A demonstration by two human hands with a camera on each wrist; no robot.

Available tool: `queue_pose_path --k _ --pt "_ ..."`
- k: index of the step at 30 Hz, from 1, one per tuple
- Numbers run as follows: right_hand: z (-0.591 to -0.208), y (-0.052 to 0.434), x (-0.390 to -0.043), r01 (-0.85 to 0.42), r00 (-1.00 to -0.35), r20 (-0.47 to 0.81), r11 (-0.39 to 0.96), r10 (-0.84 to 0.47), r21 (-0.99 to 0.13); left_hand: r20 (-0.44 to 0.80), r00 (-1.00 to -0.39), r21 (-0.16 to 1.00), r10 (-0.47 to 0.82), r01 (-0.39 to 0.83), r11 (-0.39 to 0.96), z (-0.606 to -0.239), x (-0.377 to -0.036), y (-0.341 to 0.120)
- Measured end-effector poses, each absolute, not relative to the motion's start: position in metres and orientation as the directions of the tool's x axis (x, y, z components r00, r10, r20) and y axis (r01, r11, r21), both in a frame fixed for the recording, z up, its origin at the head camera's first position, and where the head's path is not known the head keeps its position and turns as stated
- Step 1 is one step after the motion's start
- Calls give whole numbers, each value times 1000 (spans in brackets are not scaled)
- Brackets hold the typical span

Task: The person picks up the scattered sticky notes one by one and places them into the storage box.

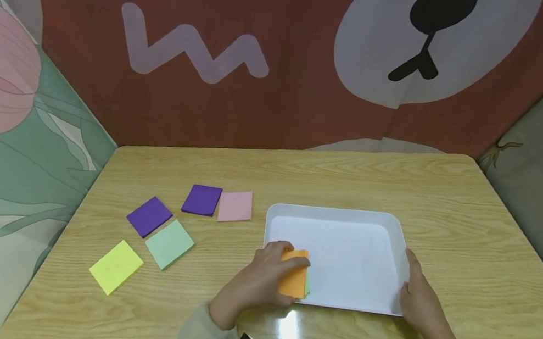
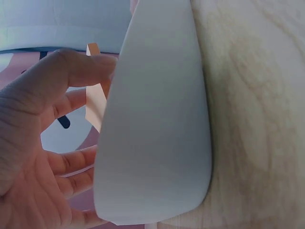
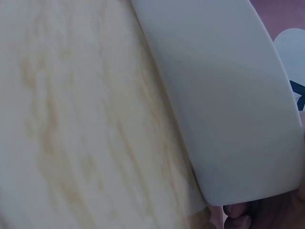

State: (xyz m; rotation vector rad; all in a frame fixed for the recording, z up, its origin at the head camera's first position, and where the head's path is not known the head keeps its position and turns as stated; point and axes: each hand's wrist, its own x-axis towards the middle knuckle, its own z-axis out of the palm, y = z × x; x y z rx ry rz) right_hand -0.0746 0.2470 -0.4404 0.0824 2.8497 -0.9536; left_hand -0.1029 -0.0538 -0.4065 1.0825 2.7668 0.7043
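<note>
Orange pad of sticky notes point(image 1: 294, 274), right at the near-left corner of the white tray point(image 1: 346, 215), with a sliver of green pad point(image 1: 307, 288) peeking out under it. The left hand point(image 1: 265, 274) has its fingers curled around that little stack, holding it over the tray's left wall. From the left wrist view the thumb and fingers point(image 2: 71, 102) pinch the orange edge just behind the tray's rim, so the stack looks half in and half out; whether its bottom touches the tray floor I cannot tell.

Across the tray, the right hand point(image 1: 419, 298) lies along the right wall with fingers fairly straight, bracing the tray rather than gripping it. In the right wrist view only fingertips point(image 3: 238, 220) show, under the tray's corner. The two hands are well apart, one on each side of the tray.

Out on the wooden table point(image 1: 469, 223), to the left: two purple pads point(image 1: 149, 216) point(image 1: 202, 200), a pink pad point(image 1: 235, 206) touching the second purple one, a mint pad point(image 1: 170, 243) and a yellow pad point(image 1: 116, 266).

The risks, as I judge them: the stack is two pads held together, so a loose pinch could let the green one slide free and drop outside the wall. The tray looks light, too; a knock against that rim could skid it if the right hand eases off.
</note>
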Motion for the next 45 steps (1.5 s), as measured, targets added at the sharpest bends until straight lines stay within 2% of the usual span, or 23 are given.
queue_pose_path --k 21,37,45 --pt "-440 247 -75 110 -987 -161 797 16 -594 104 -722 356 684 669 652 -411 -107 -48" --pt "-440 247 -75 122 -985 -171 785 22 -607 5 -709 345 706 663 664 -409 -111 -48" --pt "-440 247 -75 118 -986 -164 781 19 -614 -59 -713 295 699 656 695 -409 -110 -45"
